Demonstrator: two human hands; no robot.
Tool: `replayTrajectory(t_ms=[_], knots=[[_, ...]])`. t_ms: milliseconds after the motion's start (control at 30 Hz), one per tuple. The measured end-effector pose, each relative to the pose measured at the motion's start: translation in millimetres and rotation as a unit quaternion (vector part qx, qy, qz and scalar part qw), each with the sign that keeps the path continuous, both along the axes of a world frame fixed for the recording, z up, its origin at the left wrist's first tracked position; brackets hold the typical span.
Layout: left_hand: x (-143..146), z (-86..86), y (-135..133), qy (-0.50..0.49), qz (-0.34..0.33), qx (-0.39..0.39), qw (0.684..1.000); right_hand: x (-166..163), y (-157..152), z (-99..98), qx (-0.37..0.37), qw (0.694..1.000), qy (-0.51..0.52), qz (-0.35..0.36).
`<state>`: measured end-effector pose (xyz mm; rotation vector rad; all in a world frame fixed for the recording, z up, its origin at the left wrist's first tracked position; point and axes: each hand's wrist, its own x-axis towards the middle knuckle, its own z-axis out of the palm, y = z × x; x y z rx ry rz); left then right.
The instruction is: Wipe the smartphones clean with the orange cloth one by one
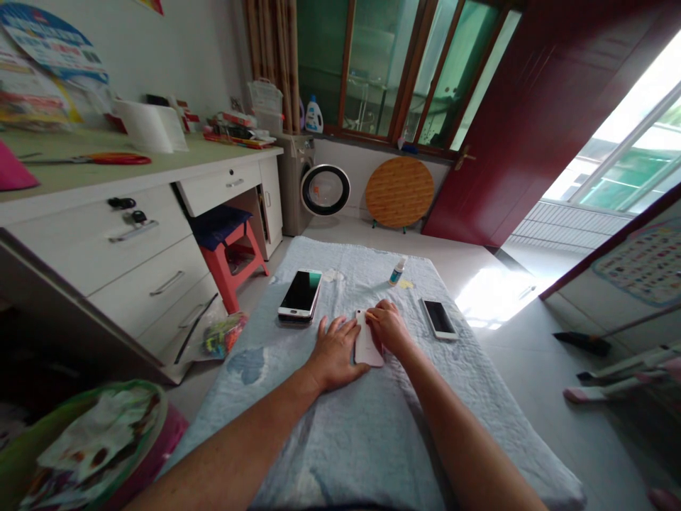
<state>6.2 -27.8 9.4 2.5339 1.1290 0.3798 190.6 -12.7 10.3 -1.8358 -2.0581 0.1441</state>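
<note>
At far left, has a filled bin beside the blue cloth. On the cloth, shows stacked phones, dark screen on top. Next, holds the pale pink phone with the left hand, fingers at its left edge, thumb by the lower one. Has that phone back up at mid-cloth, between both hands. Bunches the right hand on its upper right part; cannot tell its grip, whether pinching something or merely pressing. Beyond, has a small bottle; at right, a white phone, screen up.
</note>
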Motion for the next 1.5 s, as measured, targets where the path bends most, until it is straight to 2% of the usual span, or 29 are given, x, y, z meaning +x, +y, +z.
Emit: replayTrajectory(t_ms=[233,433,533,767,1100,1333,1500], knots=[[0.6,5.4,-1.4,-0.023,-0.009,0.015,1.0,-16.9,-0.3,-5.0,0.023,0.998,-0.025,0.044],[0.1,-2.2,0.0,-0.028,-0.004,0.025,0.999,5.2,-2.2,-5.1,0.003,0.999,-0.037,-0.019],[-0.1,-4.3,0.6,-0.027,-0.002,0.028,0.999,5.5,-3.4,-6.9,0.01,0.999,-0.035,-0.039],[-0.6,2.9,-0.1,-0.029,-0.02,0.017,0.999,-21.7,2.3,-6.5,0.036,0.998,-0.053,0.023],[-1.2,2.2,-0.7,-0.033,-0.018,0.025,0.999,-16.7,4.9,-7.9,0.034,0.997,-0.072,-0.014],[-0.1,2.5,-0.3,-0.04,-0.019,0.027,0.999,-22.0,2.3,-5.7,0.039,0.998,-0.045,0.031],[-0.6,2.0,-0.2,-0.044,-0.016,0.025,0.999,-18.3,1.6,-5.8,0.028,0.998,-0.051,0.012]])
